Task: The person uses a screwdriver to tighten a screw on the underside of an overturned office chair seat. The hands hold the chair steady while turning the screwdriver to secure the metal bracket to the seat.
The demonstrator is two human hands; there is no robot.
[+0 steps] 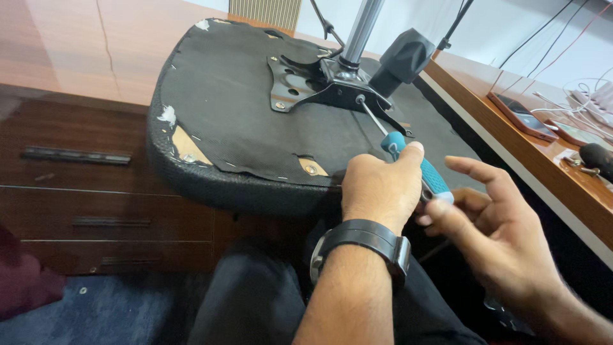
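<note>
Black fabric covers the underside of the upturned chair seat (pixel 242 121), which fills the upper middle of the view, with its metal mounting plate (pixel 325 89) at about one o'clock on it. Lower down, the left hand (pixel 378 188) is wrapped tight around the screwdriver (pixel 408 163), thumb pressed along the blue handle, the tip meeting the plate at its four o'clock edge. At three o'clock of that fist, the right hand (pixel 495 223) is spread loosely, fingertips touching the handle's end.

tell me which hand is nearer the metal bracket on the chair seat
Left. The left hand grips the screwdriver just below the metal bracket; the right hand sits farther back, fingers at the handle's end.
</note>
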